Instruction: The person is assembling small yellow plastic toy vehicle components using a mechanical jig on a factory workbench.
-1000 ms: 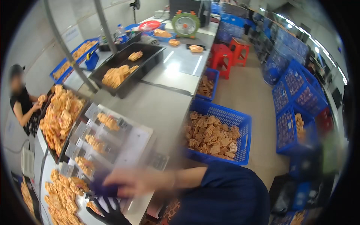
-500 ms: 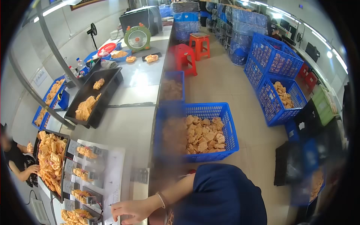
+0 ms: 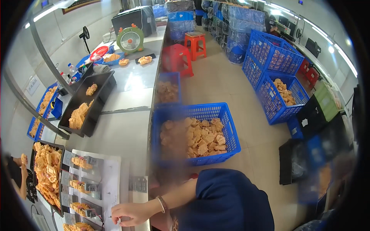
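Observation:
My right hand (image 3: 131, 214) reaches in from the right, wrist ringed by a bracelet, palm down over the white board (image 3: 112, 169). Its fingers are bent and spread a little, with a gap between them, and I see nothing held there. Beside the fingertips stands a row of grey clamp-like fixtures (image 3: 91, 187), each with a tan plastic piece (image 3: 79, 186) in it. A black tray (image 3: 61, 154) heaped with tan plastic parts (image 3: 47, 169) lies left of the fixtures. My left hand is out of sight.
A blue crate (image 3: 234, 134) of tan parts stands right of the bench. Further up the bench are a long black bin (image 3: 101, 106) and a green fan (image 3: 130, 39). Red stools (image 3: 195, 44) and stacked blue crates (image 3: 269, 57) stand beyond. A person's arm (image 3: 24, 173) shows at far left.
The view has shifted, so the scene sits slightly further left. My right hand stays over the board by the fixtures. The person at far left has raised a hand holding a tan piece.

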Motion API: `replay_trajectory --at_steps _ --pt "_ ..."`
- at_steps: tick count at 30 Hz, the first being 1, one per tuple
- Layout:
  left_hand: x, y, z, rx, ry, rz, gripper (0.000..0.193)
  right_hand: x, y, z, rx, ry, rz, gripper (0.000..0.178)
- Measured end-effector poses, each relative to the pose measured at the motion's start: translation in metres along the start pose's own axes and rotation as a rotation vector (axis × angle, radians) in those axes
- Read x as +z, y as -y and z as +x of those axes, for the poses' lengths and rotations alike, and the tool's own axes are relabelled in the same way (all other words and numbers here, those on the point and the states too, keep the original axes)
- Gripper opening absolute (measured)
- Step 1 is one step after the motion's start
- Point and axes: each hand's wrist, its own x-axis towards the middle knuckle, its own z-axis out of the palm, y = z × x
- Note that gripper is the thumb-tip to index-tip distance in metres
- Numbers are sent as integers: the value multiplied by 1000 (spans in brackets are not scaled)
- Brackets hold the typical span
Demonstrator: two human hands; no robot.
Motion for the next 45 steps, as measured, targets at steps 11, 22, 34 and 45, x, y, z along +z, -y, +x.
replay_trajectory --at_steps 11,22,34,45 --pt "-67 -2 -45 -52 -146 -315 33 -15 -21 -22 22 -42 116 9" --pt "-112 -16 -102 -53 -260 -667 35 -100 -75 -9 164 -595 195 14" --pt "-78 -45 -92 -16 -364 -850 34 -120 -87 -16 164 -871 673 16" --pt "-67 -47 -84 26 -303 -882 34 -120 -86 -15 236 -902 644 17"
